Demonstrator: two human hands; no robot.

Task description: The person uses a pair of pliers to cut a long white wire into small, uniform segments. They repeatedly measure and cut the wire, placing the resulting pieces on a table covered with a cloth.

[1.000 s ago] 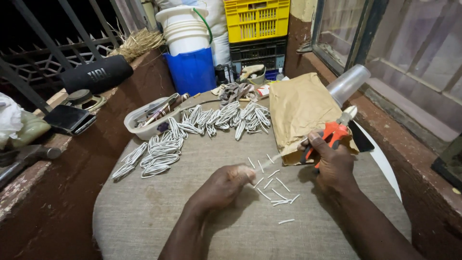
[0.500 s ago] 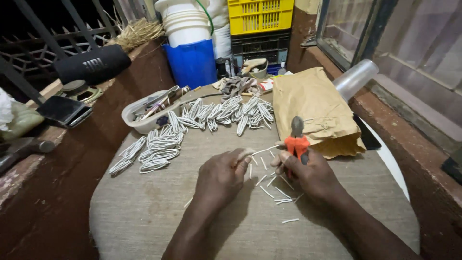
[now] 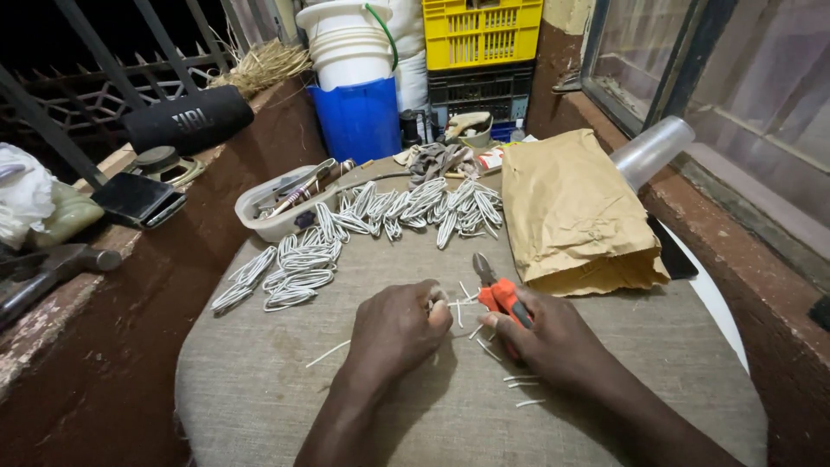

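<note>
Orange-handled pliers (image 3: 500, 294) are gripped by the right hand (image 3: 553, 337), fingers wrapped shut around the handles. A short white wire piece (image 3: 456, 302) is pinched between the closed fingertips of the left hand (image 3: 398, 329), just beside the plier jaws, over the burlap-covered table (image 3: 259, 389). Loose cut pieces (image 3: 519, 380) lie nearby.

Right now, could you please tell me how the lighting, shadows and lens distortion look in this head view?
Head view: light from above and in front falls bright on the white bucket and cloth-covered table; both hands, left hand and right hand, cast soft shadows toward the camera; top-left beyond the railing is black; wide-angle lens bows the edges; centre sharp.
</note>
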